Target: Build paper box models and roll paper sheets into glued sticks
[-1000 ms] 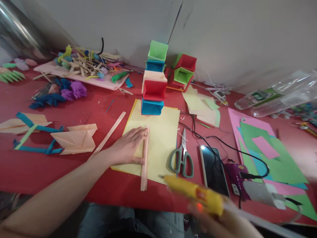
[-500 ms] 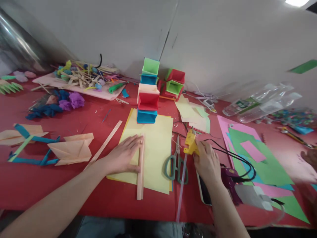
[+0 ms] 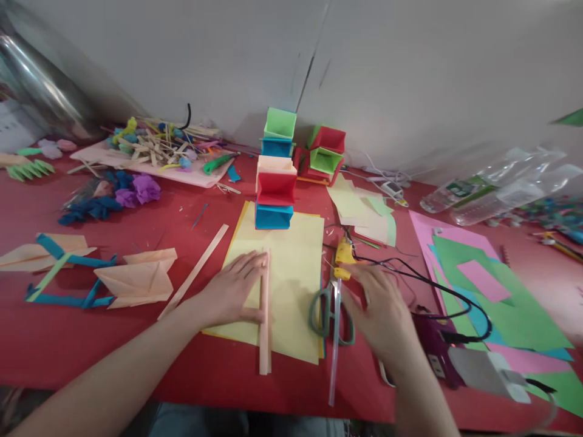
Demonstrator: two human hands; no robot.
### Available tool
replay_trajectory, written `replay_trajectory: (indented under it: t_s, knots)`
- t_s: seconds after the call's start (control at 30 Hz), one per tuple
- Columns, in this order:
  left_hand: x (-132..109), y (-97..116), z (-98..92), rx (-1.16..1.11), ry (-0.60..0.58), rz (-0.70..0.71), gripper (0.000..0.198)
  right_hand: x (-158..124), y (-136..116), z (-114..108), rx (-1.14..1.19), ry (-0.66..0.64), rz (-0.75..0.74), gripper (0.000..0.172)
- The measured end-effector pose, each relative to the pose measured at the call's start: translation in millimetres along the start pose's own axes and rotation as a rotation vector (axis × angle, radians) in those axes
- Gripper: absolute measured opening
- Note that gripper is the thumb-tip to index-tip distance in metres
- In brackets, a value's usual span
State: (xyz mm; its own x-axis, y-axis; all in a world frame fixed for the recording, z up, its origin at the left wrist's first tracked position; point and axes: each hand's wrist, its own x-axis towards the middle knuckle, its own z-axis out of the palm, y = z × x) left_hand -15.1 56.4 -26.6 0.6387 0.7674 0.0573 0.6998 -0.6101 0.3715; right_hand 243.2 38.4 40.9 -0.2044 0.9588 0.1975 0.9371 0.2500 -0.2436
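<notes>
My left hand (image 3: pixel 234 290) lies with fingers stretched over pale yellow paper sheets (image 3: pixel 294 303), fingertips and thumb touching a folded peach paper strip (image 3: pixel 265 340). The strip runs upright in view and overhangs the sheets' front edge. My right hand (image 3: pixel 380 306) has its fingers apart, close beside a yellow hot glue gun (image 3: pixel 344 254); whether the fingertips touch it I cannot tell. A clear glue stick (image 3: pixel 334 364) sticks out of the gun towards me, crossing grey-green-handled scissors (image 3: pixel 320 312). Another peach strip (image 3: pixel 195 267) lies left of my left hand.
A stack of coloured paper boxes (image 3: pixel 276 185) stands at the sheets' far edge. A purple power block (image 3: pixel 439 349) with black cables lies right of my right hand. Clear bottles (image 3: pixel 501 188) lie behind coloured papers (image 3: pixel 514 303). A blue paper frame (image 3: pixel 68 300) is at left.
My right hand has loosened from the glue gun, its fingers now spread. The gun has shifted slightly left and lies lower. My left hand stays on the strip.
</notes>
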Motion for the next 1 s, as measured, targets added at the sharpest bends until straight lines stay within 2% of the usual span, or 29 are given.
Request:
replay_trajectory:
  t_s: [0.07,0.13,0.23,0.33,0.47,0.6,0.7,0.8,0.9,1.0]
  knots:
    - [0.1,3.2,2.8,0.039,0.033,-0.034,0.082,-12.0,-37.5,12.3,0.143,-0.092,-0.004,0.011]
    - [-0.4,6.5,5.2,0.075,0.063,-0.084,0.078,-22.8,-68.1,30.0,0.129,-0.224,-0.058,0.007]
    - [-2.4,9.5,5.7,0.119,0.095,-0.123,0.071,-34.6,-88.7,51.6,0.022,-0.257,-0.051,0.005]
    - [-4.9,11.5,-0.1,0.180,0.098,-0.134,0.062,-41.6,-84.8,58.5,-0.033,-0.205,-0.035,0.002]
    - [-8.3,18.7,-16.8,0.245,0.056,-0.150,0.038,-46.5,-71.2,60.0,-0.041,-0.093,-0.046,0.009]
    - [-14.0,27.5,-28.5,0.266,-0.003,-0.180,0.025,-48.5,-62.3,65.1,-0.051,0.005,-0.079,0.015]
    - [-22.6,28.2,-25.3,0.267,0.009,-0.188,0.019,-48.3,-56.6,67.8,-0.043,0.035,-0.138,0.018]
    - [-34.3,22.3,-15.4,0.243,0.108,-0.178,0.012,-48.4,-51.6,68.4,0.006,0.042,-0.205,0.022]
    - [-45.5,12.7,-6.5,0.183,0.188,-0.125,0.012,-49.7,-48.5,67.8,0.048,0.032,-0.239,0.025]
    - [-52.8,4.2,-2.8,0.143,0.205,-0.056,0.014,-51.1,-47.0,67.4,0.093,0.006,-0.256,0.027]
